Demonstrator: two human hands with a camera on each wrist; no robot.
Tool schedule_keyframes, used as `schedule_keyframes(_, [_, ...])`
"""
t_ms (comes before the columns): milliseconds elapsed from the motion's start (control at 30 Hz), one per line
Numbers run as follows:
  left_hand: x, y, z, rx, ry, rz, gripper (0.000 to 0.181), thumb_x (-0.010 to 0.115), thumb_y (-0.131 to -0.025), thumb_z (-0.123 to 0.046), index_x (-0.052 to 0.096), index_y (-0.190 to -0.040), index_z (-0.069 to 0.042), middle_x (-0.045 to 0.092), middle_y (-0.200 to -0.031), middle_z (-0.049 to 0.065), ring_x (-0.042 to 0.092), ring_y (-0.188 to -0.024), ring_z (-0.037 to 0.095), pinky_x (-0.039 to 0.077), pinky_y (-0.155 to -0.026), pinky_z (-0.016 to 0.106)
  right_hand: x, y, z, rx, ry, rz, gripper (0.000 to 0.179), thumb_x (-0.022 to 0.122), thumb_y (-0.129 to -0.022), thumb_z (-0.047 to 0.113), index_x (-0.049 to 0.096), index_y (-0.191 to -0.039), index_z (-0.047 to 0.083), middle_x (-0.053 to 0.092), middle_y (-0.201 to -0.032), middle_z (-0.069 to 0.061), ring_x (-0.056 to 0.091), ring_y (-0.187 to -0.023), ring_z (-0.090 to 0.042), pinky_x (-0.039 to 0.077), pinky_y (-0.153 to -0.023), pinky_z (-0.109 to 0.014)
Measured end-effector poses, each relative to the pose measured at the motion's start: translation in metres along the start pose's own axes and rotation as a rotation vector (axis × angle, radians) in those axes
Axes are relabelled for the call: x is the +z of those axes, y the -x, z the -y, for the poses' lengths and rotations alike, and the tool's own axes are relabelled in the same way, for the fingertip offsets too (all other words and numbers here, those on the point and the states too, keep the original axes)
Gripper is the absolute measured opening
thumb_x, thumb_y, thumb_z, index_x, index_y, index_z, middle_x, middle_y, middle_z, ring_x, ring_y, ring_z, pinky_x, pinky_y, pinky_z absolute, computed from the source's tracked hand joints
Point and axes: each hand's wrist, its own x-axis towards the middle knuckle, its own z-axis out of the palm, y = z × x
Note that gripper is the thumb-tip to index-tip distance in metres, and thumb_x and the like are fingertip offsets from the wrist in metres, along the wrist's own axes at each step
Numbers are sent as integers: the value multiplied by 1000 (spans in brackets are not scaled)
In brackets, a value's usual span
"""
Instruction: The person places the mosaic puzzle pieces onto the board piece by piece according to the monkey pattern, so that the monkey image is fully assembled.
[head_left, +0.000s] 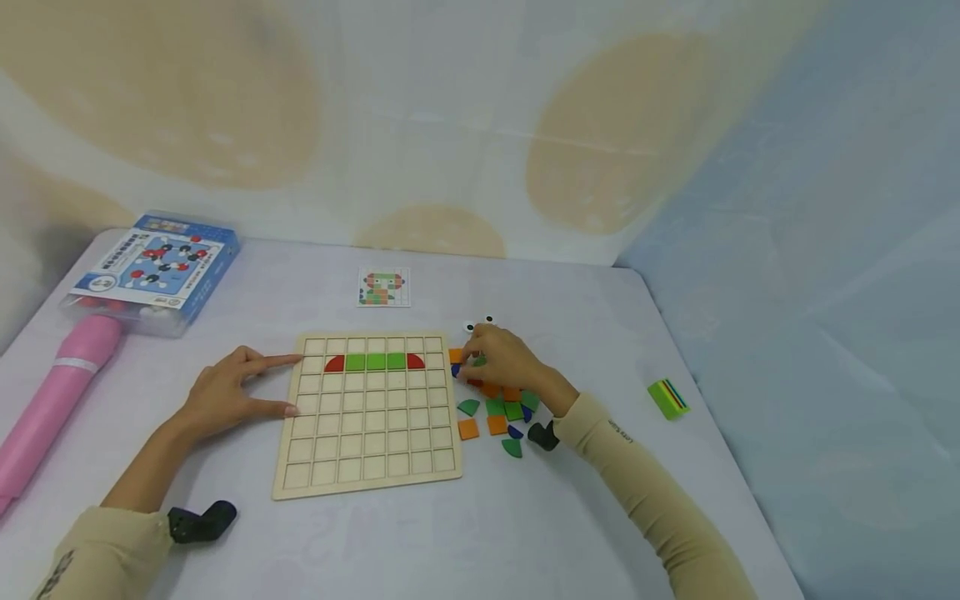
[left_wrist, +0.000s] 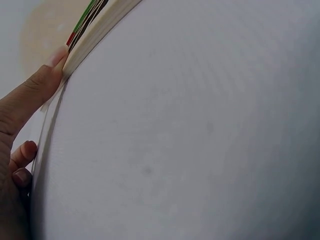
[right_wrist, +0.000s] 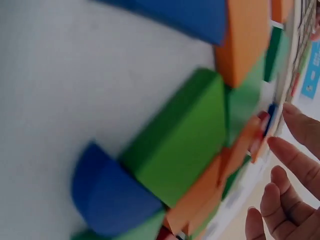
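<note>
A wooden grid board (head_left: 367, 464) lies flat. One of its upper rows holds green squares (head_left: 376, 362) between two red quarter-round pieces (head_left: 335, 364). My left hand (head_left: 221, 392) touches the board's left edge, index finger and thumb stretched out; the left wrist view shows the thumb (left_wrist: 37, 92) against the rim. To the right of the board my right hand (head_left: 506, 357) hovers over a pile of loose pieces, among them an orange square (head_left: 468, 429) and a green quarter-round (head_left: 512, 448). The right wrist view shows the thumb and fingers apart, nothing visible between them.
Behind the board lies a small pattern card (head_left: 384, 287). Round eye pieces (head_left: 490, 319) sit beyond the right hand. A blue-and-white boxed set (head_left: 161, 262) and a pink cylinder (head_left: 52, 400) are at left; a small green block (head_left: 667, 399) is at right.
</note>
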Motion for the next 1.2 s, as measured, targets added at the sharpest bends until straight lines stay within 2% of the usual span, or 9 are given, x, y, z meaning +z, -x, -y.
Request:
schedule_keyframes(233, [1, 0, 3, 7, -1, -8, 84, 84, -69, -57, 58, -141, -23, 50, -103, 9, 43, -84, 21, 28, -74, 39, 6, -1, 7, -28, 58, -10, 25, 78, -86, 28, 78, -102, 9, 63, -97, -4, 51, -82, -13, 44, -73, -27])
schedule_keyframes(467, [1, 1, 5, 11, -11, -26, 83, 83, -69, -59, 58, -140, -23, 51, -103, 8, 44, -84, 21, 30, -73, 37, 7, 0, 15, -5, 95, -3, 27, 78, -86, 29, 78, -103, 8, 61, -96, -3, 50, -83, -13, 43, -74, -26])
schedule_keyframes(667, [2, 0, 4, 10, -2, -28, 83, 83, -69, -59, 59, -140, -23, 52, -104, 8, 46, -87, 21, 32, -76, 39, 0, 0, 15, -44, 163, -6, 25, 79, -85, 26, 78, -102, 8, 63, -97, -3, 52, -84, -14, 45, -76, -28])
schedule_keyframes(833, [3, -4, 3, 24, -2, -47, 83, 84, -68, -59, 60, -138, -24, 51, -100, 5, 44, -83, 19, 31, -73, 35, -11, -4, 20, -69, 161, -49, 26, 80, -82, 25, 78, -101, 8, 62, -97, -3, 52, -84, -15, 47, -77, -30])
schedule_keyframes(1000, [4, -8, 0, 22, 15, -46, 82, 85, -67, -57, 61, -137, -24, 48, -96, 5, 40, -80, 19, 29, -71, 34, -13, -17, 37, -134, 117, -46, 22, 77, -85, 26, 76, -99, 9, 62, -97, -4, 55, -88, -17, 47, -78, -32])
schedule_keyframes(1200, [1, -1, 0, -12, 30, -41, 81, 86, -67, -54, 62, -137, -23, 49, -97, 5, 41, -82, 20, 29, -72, 34, 3, -45, 76, -239, 102, -24, 23, 78, -86, 28, 76, -100, 10, 62, -99, -2, 57, -91, -17, 47, -81, -32])
